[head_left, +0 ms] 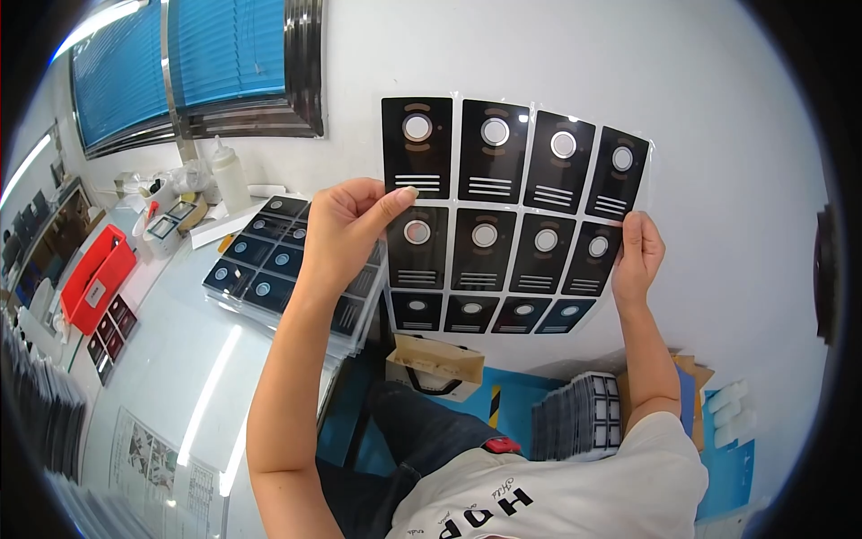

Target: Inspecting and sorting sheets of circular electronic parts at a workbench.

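Both of my hands hold up a clear sheet printed with rows of black panels, each with a round see-through window and white slots. My left hand pinches its left edge between thumb and fingers. On the opposite edge, my right hand grips with the thumb in front and the fingers partly hidden. The sheet is tilted upright against the white wall behind. Beside my left forearm, a stack of similar black-panelled sheets lies on the table, partly covered by that arm.
The glass-topped table spreads to the left, with a red bin, a white squeeze bottle and a small panel sheet. Below stand a paper bag and a tall stack of sheets. A blue-blinded window is behind.
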A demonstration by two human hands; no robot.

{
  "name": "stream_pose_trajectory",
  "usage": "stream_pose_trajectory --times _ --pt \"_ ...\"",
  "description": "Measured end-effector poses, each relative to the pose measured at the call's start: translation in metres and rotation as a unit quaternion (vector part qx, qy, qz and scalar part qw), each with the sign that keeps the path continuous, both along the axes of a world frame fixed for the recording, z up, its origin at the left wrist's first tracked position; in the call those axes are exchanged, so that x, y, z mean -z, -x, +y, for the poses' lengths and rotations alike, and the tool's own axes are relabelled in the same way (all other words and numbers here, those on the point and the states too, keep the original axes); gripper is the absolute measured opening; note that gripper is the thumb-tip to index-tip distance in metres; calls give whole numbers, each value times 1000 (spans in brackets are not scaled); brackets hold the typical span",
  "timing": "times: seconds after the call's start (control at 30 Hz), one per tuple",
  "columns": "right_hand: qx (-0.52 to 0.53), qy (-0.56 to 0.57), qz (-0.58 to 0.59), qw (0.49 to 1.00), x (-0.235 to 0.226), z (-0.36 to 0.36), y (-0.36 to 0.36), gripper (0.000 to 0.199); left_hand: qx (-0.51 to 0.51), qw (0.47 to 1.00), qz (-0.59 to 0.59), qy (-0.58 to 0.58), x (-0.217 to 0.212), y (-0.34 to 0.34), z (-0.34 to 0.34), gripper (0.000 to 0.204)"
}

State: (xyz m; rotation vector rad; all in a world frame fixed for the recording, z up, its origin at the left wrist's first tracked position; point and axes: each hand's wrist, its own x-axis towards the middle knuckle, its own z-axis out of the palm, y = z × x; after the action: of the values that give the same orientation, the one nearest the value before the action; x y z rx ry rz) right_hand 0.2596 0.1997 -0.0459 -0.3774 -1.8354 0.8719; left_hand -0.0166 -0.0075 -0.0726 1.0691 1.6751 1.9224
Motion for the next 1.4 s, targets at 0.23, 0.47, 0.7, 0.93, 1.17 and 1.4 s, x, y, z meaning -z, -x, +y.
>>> stream_pose_trajectory --times 0.23,0.47,0.7,0.93,1.17,1.4 --pt "-17 -3 7 1000 2 4 0 25 3 1000 -2 -3 0 0 0 20" --pt "-10 9 7 1000 1 1 0 26 -3 1000 9 11 1 2 0 19" --pt "6 -12 20 1000 2 -4 5 27 10 1000 9 15 0 6 1 20" --pt "34 2 -2 999 0 -17 21 27 -10 1000 -8 -1 11 12 -2 27" --pt "4 -13 -13 1000 0 -17 21 29 0 999 -36 -5 18 15 -3 26" --pt "5 -6 1 1000 -3 -17 22 30 4 1000 -24 -10 12 19 -2 26"
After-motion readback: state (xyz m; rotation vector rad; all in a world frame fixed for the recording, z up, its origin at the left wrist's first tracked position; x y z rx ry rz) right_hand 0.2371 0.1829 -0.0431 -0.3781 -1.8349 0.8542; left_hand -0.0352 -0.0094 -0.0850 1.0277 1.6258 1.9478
